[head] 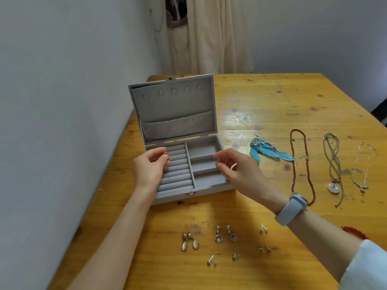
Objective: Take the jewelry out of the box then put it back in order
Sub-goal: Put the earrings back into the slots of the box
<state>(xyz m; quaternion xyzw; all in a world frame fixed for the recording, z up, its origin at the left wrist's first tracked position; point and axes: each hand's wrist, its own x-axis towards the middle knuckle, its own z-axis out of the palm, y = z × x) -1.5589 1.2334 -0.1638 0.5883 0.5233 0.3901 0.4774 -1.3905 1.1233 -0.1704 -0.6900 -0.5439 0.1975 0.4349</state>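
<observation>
Yellow varnished wooden table [272, 97] marked by dark knots, scratches and bright patch of reflected light. Left edge of table set against plain pale grey wall [62, 80]. Cream pleated curtain [211, 34] seen hanging in far corner behind table, with darker patterned fabric panel [178, 12] shown at its top. Second pale wall [324, 38] seen right of curtain. Dark object [381, 110] partly cut off at right edge of view, not identifiable.
</observation>
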